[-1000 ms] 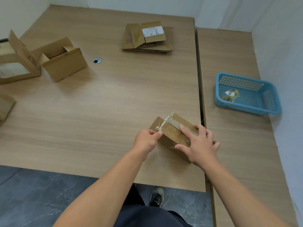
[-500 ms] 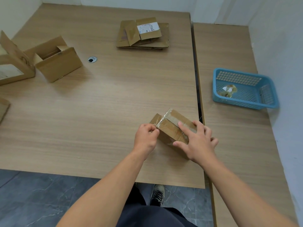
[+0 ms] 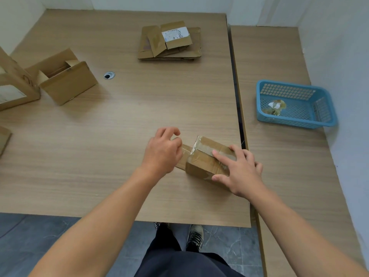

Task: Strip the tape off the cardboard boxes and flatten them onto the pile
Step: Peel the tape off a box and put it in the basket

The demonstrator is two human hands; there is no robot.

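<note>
The small box [image 3: 207, 162] sits on the table [image 3: 119, 136] near its right near corner, close to the person, with clear tape [image 3: 196, 145] running over its top and down the left end. The right hand [image 3: 241, 172] lies flat on the box, fingers spread wide and straight, the forefinger resting on the taped top. The left hand [image 3: 162, 151] is at the box's left end, fingers curled in tight. It looks to be pinching the loose tape end by the opened flap, though the knuckles hide the pinch itself. To do this peel well, I'd pull low and slowly, back along the strip rather than upward, so the tape comes off in 1 piece and doesn't tear the cardboard. The pressing hand should bear down firmly so the box can't slide left, and that forefinger needs to shift off the strip before the peel reaches it. The scrap probably belongs in the blue basket [image 3: 259, 100] at the right, and the pile [image 3: 169, 43] of flat cardboard waits at the far side.
</note>
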